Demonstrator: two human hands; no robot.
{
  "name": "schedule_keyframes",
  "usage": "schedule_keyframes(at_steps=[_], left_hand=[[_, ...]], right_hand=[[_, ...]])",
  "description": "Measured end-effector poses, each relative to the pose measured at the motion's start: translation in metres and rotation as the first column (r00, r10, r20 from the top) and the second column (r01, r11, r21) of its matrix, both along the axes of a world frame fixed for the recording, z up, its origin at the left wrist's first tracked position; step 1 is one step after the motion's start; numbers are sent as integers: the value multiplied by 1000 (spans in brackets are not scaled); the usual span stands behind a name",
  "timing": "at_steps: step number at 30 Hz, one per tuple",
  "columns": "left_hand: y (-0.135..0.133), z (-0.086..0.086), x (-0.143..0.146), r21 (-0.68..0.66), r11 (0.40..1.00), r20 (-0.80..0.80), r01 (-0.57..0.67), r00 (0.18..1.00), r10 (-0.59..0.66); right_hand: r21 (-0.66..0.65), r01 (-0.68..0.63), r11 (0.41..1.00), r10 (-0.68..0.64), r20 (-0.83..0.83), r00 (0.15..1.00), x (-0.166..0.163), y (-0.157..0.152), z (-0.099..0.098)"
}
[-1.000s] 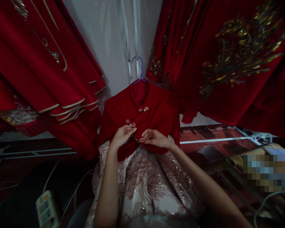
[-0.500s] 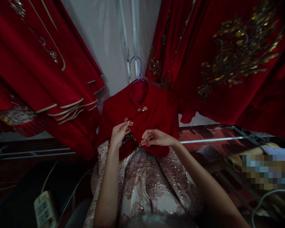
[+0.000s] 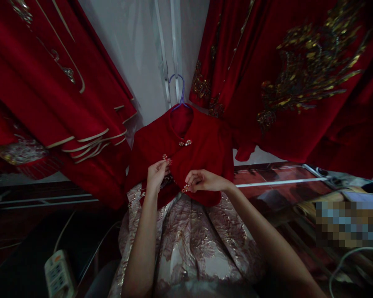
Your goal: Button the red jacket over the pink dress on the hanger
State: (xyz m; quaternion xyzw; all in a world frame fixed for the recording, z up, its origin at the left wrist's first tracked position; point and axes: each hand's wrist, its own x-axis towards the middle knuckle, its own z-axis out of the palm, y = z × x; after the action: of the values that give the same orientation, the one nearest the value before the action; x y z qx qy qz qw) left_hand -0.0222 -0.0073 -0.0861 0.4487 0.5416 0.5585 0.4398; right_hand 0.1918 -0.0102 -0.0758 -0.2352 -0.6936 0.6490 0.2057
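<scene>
A short red jacket (image 3: 205, 157) with a stand collar hangs in front of me on a purple hanger (image 3: 182, 93). Flower-shaped bead fasteners (image 3: 185, 142) join it at the collar, and a second pair (image 3: 167, 159) sits lower on the front. My left hand (image 3: 156, 177) pinches the jacket's front edge just below that second pair. Closed on the lower front edge is my right hand (image 3: 203, 181), with a bead fastener (image 3: 185, 188) at its fingertips. The lower front gapes between my hands. My fingers partly hide the cloth they hold.
Pale pink brocade fabric (image 3: 180, 248) spreads below the jacket. Red garments hang left (image 3: 81, 103) and right (image 3: 245, 91), the right one with gold sequins. A metal rail (image 3: 276, 182) runs low behind. A power strip (image 3: 59, 273) lies at lower left on a dark surface.
My left hand has shifted very slightly, and the red cloth under it spreads a little farther left. My right hand stays almost where it was, still pinching the lower edge.
</scene>
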Motion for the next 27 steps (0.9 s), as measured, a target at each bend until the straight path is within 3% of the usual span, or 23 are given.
schedule_keyframes(at_steps=[3,5,8,12,15,19,22,27], left_hand=[[-11,17,2,54,985,-72,163,985,-159],[-14,32,6,173,957,-249,231,951,-184],[-6,56,14,390,898,-563,206,825,55],[17,84,24,525,798,-807,294,470,358],[34,97,29,486,761,-872,429,295,391],[50,108,30,312,745,-949,589,157,274],[59,113,29,189,746,-982,639,126,140],[64,121,25,82,720,-987,689,155,-36]], right_hand=[[-8,-66,998,67,62,996,10,-1,9],[-16,-102,995,103,105,989,18,-3,16],[-24,-103,994,105,158,982,27,-5,24],[-48,-115,992,122,192,974,34,-7,29],[-56,-115,992,124,198,972,38,-7,31],[-65,-100,993,111,205,972,39,-7,31],[-78,-101,992,116,215,970,39,-7,30],[-75,-145,987,156,178,972,43,-5,34]])
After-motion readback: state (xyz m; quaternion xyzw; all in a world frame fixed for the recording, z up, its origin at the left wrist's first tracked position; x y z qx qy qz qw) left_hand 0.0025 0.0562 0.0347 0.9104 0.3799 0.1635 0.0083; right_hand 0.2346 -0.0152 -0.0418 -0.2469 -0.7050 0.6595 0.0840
